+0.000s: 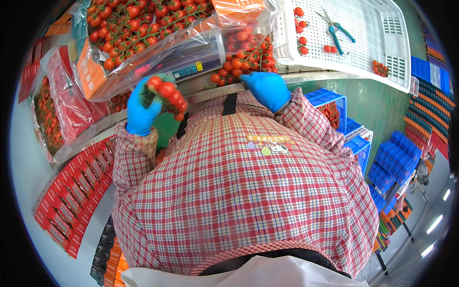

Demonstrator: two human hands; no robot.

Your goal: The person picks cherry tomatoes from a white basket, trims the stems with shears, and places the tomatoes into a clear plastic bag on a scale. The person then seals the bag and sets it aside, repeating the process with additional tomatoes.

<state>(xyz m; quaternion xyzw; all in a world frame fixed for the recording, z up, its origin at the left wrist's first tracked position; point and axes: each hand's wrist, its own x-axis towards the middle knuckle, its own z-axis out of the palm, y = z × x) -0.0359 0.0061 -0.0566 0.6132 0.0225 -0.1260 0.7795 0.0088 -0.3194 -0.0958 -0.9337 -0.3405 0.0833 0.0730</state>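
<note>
My left hand point(142, 111), in a blue glove, is shut on a truss of cherry tomatoes point(168, 92), held up by its stem side over the table's edge. My right hand point(268, 89), also blue-gloved, is at the front edge with its fingertips against or just beside a heap of vine cherry tomatoes point(237, 65). Its fingers are partly hidden, so I cannot tell whether it grips any. Behind my left hand, an orange carton point(89, 77) lined with clear plastic film holds many tomatoes on the vine point(143, 27). It appears to stand on a scale point(186, 69).
On the right, a white perforated crate point(358, 59) holds teal-handled pruning snips point(336, 34) and a few loose tomatoes. Blue crates point(327, 97) stand below it. At left lie a plastic-wrapped red box point(71, 97) and red folded cartons point(71, 193). A metal table edge point(315, 76) runs before me.
</note>
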